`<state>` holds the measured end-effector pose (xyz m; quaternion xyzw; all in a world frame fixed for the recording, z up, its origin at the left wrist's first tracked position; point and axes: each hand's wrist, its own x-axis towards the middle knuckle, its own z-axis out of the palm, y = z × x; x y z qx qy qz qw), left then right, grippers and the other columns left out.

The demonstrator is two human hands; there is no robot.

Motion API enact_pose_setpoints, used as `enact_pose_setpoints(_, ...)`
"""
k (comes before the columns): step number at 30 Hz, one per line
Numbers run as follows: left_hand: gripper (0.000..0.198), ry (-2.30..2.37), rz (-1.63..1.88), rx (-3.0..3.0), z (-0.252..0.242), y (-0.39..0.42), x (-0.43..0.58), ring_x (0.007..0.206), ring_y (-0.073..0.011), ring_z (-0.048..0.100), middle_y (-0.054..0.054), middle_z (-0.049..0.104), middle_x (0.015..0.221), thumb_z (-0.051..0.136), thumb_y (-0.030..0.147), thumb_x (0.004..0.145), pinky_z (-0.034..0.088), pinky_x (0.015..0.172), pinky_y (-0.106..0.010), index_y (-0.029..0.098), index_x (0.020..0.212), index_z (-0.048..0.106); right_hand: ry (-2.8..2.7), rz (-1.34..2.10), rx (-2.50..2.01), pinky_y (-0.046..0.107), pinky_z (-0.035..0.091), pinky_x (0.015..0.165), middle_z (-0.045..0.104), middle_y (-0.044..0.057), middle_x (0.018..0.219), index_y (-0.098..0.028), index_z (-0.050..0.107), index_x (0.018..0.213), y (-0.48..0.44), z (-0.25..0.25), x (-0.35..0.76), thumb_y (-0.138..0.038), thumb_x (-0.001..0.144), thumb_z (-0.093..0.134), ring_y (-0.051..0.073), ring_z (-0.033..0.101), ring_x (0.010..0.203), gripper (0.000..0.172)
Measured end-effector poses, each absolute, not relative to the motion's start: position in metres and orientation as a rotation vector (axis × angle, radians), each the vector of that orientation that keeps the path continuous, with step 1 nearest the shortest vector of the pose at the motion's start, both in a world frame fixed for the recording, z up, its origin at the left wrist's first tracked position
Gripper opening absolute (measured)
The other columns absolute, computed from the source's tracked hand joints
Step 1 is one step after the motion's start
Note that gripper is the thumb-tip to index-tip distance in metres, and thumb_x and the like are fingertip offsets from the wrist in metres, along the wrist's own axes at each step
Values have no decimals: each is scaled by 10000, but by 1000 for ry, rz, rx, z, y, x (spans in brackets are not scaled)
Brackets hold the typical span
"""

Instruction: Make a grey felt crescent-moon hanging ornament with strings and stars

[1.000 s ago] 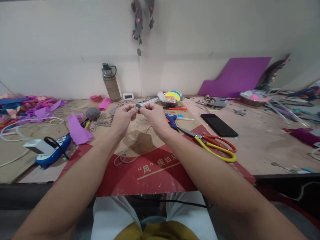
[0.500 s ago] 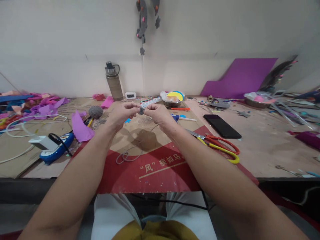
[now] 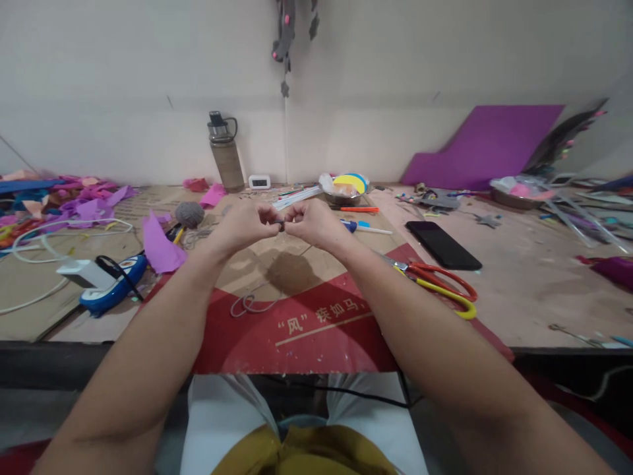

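Observation:
My left hand (image 3: 250, 224) and my right hand (image 3: 314, 223) meet over the cardboard, fingertips almost touching. Pinched between them is a small dark grey piece (image 3: 282, 226), mostly hidden by the fingers; it looks like felt. A loose grey string (image 3: 250, 303) lies in loops on the red-and-brown cardboard (image 3: 316, 343) below my hands. Left of my left hand sits a ball of grey yarn (image 3: 190, 214). Scissors with red and yellow handles (image 3: 440, 280) rest beside my right forearm.
A bottle (image 3: 227, 155) and a small digital clock (image 3: 260, 182) stand by the wall. Felt scraps (image 3: 74, 204) and a blue power strip (image 3: 113, 290) lie left. A black phone (image 3: 442, 245) and a bowl (image 3: 346, 192) are on the table. Grey ornaments (image 3: 285, 39) hang above.
My hands have turned inward and the fingers have curled more, covering most of the grey piece. The view has tilted slightly downward on the wall ornaments, which show less now.

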<state>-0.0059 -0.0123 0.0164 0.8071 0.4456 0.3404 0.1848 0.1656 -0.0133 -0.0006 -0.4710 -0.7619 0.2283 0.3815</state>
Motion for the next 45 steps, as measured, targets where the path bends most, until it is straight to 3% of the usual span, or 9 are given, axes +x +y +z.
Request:
enact_pose_setpoints(4,76,1227,899,2303,16,-11,-6,481,-84,393,30,524,467,643,93,569,239,488,-247,165,568,669,-2026,602,-1152,266,282,555,523,-24,541,-169,633,615,-11,0,168,-207,700,615,102,424,541,95)
enact_pose_setpoints(7,19,1254,961,2193,12,-8,-6,493,-85,397,22,529,494,664,164,602,244,489,-241,159,585,671,-1984,647,-1130,263,275,556,482,-40,525,-170,628,642,-9,0,168,-227,729,625,100,401,535,104)
enact_pose_setpoints(11,108,1269,1155,1842,4,-3,-5,473,-77,384,12,522,494,674,252,621,250,476,-233,148,595,670,-1850,655,-1106,251,280,556,472,-47,576,-178,588,726,-5,-1,164,-216,763,580,101,398,557,54)
enact_pose_setpoints(21,121,1232,1330,1578,0,0,0,446,-69,362,16,485,475,663,254,618,244,438,-220,157,556,628,-1571,742,-1013,246,322,576,456,-49,611,-195,472,647,-9,-14,147,-250,772,541,96,399,583,153)
enact_pose_setpoints(27,67,1201,1357,1356,3,-6,9,439,-59,342,31,473,506,675,206,589,257,421,-213,168,585,620,-1394,935,-1008,236,295,514,413,-57,580,-208,465,634,-12,-16,141,-279,740,588,92,369,540,176)
enact_pose_setpoints(36,96,1022,1341,1264,-2,-3,10,435,-31,336,21,537,579,704,182,577,259,410,-200,146,600,618,-1218,1230,-1018,215,173,406,292,-96,499,-214,439,650,-16,-10,143,-311,772,608,51,225,402,230)
enact_pose_setpoints(45,110,917,1257,1190,1,-4,8,469,-26,407,-21,595,638,744,171,582,318,425,-168,121,636,662,-1221,1182,-988,211,177,392,290,-98,470,-212,439,625,-11,-12,145,-271,768,605,56,233,399,227)
